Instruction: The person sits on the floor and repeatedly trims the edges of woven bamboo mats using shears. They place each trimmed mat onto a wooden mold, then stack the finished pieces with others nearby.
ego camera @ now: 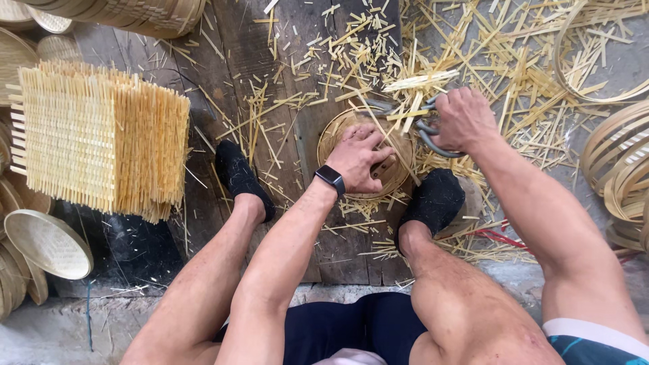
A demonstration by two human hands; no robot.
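My left hand [360, 159] presses down on a round woven bamboo tray [331, 135] that lies on the wooden boards between my feet. My right hand [464, 119] grips a pair of large grey-handled shears [427, 138] at the tray's far right rim. The shear blades reach left over the rim among loose bamboo strips [416, 81]. A dark watch sits on my left wrist. My feet in black socks stand either side of the tray.
A tall stack of square woven bamboo mats [101, 135] stands at left. Round woven trays [47, 243] lie at the left edge. Bamboo hoops [618, 169] sit at right. Cut bamboo slivers [527, 74] litter the boards and floor.
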